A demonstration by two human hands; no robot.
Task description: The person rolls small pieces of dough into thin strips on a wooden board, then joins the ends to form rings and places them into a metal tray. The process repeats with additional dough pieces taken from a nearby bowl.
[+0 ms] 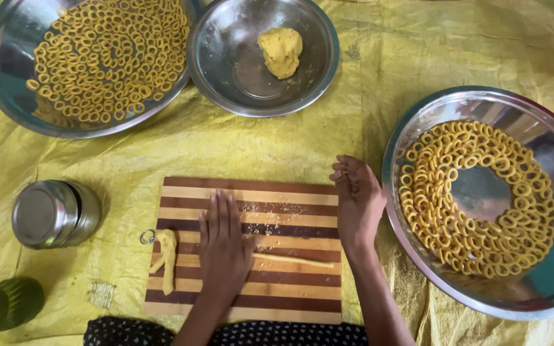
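Note:
My left hand [224,243] lies flat, fingers together, on a striped wooden cutting board [251,192], pressing on one end of a thin rope of yellow dough [296,261]. The rope stretches right from under the palm. My right hand [357,198] hovers at the board's right edge with fingers loosely curled, holding nothing I can see. A thicker piece of dough [167,259] rests at the board's left edge, beside a small metal ring [146,237].
A steel bowl [14,96] at top left holds several dough rings. Beside it, a smaller steel bowl [226,70] contains a dough lump [281,51]. A large steel bowl [546,282] on the right holds more rings. A lidded steel container [52,214] stands left, on a yellow sheet [379,70].

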